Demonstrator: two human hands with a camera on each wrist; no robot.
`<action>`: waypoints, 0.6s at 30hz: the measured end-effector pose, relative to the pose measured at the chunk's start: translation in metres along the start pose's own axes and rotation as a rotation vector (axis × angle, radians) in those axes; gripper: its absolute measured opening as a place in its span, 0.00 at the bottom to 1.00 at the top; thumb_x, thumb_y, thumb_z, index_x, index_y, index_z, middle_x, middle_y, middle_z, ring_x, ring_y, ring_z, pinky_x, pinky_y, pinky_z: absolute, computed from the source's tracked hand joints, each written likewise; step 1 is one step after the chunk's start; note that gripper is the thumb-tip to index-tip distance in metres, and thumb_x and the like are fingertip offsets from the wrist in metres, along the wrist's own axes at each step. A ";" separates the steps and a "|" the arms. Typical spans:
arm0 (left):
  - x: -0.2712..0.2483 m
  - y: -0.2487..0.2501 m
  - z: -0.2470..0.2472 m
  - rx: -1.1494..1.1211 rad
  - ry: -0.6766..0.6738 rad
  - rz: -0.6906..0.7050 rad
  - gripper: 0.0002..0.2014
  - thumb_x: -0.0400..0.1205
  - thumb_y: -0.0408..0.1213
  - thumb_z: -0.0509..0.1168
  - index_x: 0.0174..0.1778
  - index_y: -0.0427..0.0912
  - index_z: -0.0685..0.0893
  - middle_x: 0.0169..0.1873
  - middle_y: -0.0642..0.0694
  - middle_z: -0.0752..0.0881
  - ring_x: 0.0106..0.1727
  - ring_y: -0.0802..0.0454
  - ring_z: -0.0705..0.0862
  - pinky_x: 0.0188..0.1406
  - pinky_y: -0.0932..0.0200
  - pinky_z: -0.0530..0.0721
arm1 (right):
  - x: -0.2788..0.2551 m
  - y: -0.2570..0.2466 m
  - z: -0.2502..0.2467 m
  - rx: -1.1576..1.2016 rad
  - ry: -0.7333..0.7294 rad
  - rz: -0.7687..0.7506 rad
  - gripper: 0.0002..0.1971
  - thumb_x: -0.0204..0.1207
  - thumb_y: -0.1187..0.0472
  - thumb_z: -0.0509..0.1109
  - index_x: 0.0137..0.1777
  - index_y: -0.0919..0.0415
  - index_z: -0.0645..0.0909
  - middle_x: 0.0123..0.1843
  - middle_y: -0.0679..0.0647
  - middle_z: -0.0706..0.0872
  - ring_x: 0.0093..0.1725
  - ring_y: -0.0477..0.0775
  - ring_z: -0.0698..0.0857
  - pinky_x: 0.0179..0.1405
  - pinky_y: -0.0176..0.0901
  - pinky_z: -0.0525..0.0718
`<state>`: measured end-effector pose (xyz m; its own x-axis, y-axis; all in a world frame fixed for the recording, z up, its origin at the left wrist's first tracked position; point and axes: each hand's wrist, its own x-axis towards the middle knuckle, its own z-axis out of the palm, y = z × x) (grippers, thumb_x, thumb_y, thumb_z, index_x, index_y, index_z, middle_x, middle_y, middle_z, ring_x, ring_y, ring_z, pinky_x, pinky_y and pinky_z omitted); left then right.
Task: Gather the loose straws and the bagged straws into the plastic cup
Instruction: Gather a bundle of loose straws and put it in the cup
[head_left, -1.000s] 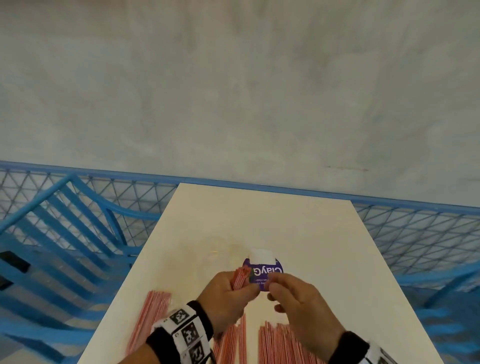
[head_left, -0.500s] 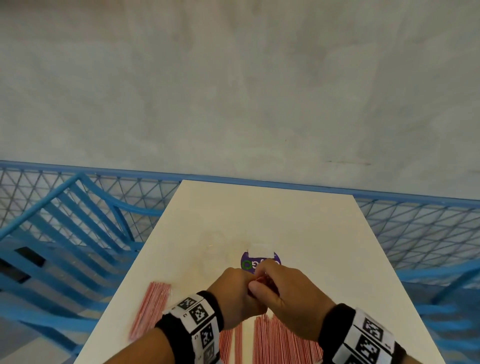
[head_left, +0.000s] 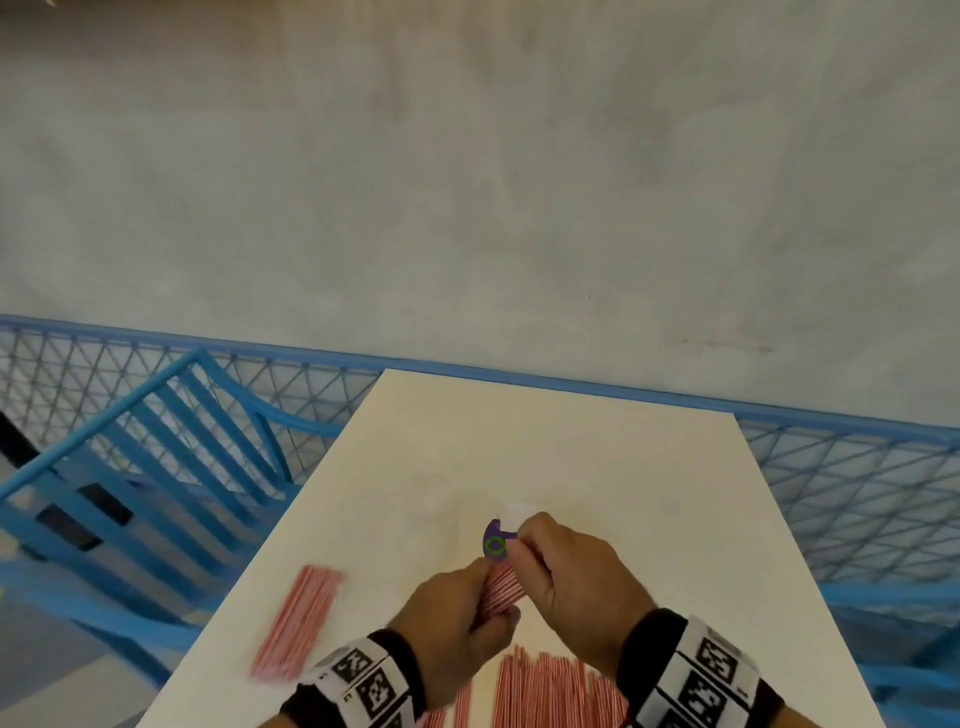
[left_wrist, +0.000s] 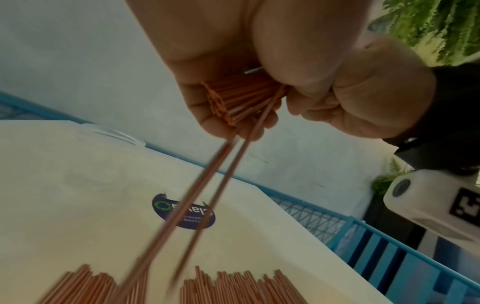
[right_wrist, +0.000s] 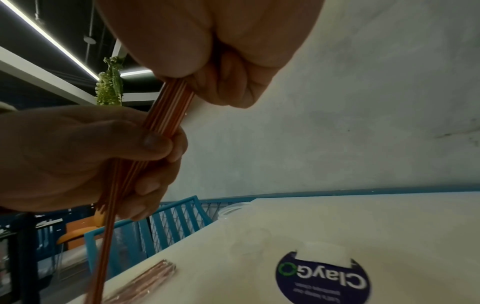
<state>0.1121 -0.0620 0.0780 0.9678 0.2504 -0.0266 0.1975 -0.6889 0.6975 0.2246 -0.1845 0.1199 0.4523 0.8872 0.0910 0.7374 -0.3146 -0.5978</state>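
Observation:
My left hand (head_left: 480, 605) grips a bundle of red-and-white striped straws (head_left: 501, 590) above the white table (head_left: 545, 447). My right hand (head_left: 524, 551) pinches the bundle's upper end. In the left wrist view the left hand (left_wrist: 233, 119) curls round the bundle (left_wrist: 241, 100), and two straws (left_wrist: 197, 195) hang down out of it. More loose straws (head_left: 550, 686) lie in a row at the table's near edge. A bag of straws (head_left: 298, 623) lies at the left. The clear plastic cup (right_wrist: 233, 208) shows only faintly, farther back on the left.
A round purple sticker (head_left: 493, 543) with a white tab is stuck on the table just beyond my hands. Blue chairs (head_left: 171, 467) and a blue mesh fence (head_left: 857, 483) surround the table. A grey wall (head_left: 467, 182) rises behind.
My right hand has closed onto the upper end of the bundle that my left hand held. Both hands have drawn slightly toward me with it.

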 end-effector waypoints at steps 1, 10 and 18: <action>0.001 -0.004 -0.002 -0.003 0.013 -0.011 0.09 0.81 0.48 0.60 0.38 0.64 0.68 0.28 0.56 0.77 0.27 0.60 0.73 0.28 0.69 0.69 | 0.006 -0.004 0.002 -0.005 0.002 -0.003 0.10 0.86 0.47 0.52 0.47 0.50 0.68 0.33 0.44 0.75 0.31 0.45 0.74 0.34 0.38 0.71; 0.034 -0.035 -0.028 -0.111 0.020 -0.038 0.10 0.80 0.41 0.62 0.34 0.56 0.72 0.26 0.54 0.76 0.26 0.56 0.72 0.29 0.62 0.72 | 0.056 -0.020 0.007 -0.073 0.010 0.075 0.14 0.86 0.47 0.51 0.50 0.55 0.72 0.41 0.53 0.85 0.39 0.55 0.84 0.43 0.53 0.84; 0.068 -0.067 -0.055 0.104 0.002 -0.026 0.14 0.74 0.55 0.58 0.38 0.49 0.82 0.36 0.50 0.83 0.38 0.49 0.81 0.41 0.53 0.83 | 0.107 -0.037 0.011 -0.330 -0.186 0.088 0.16 0.87 0.47 0.48 0.56 0.58 0.71 0.49 0.56 0.85 0.43 0.57 0.84 0.49 0.53 0.84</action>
<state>0.1558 0.0385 0.0695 0.9617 0.2707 -0.0421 0.2379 -0.7490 0.6184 0.2402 -0.0740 0.1431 0.4445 0.8886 -0.1129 0.8355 -0.4567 -0.3055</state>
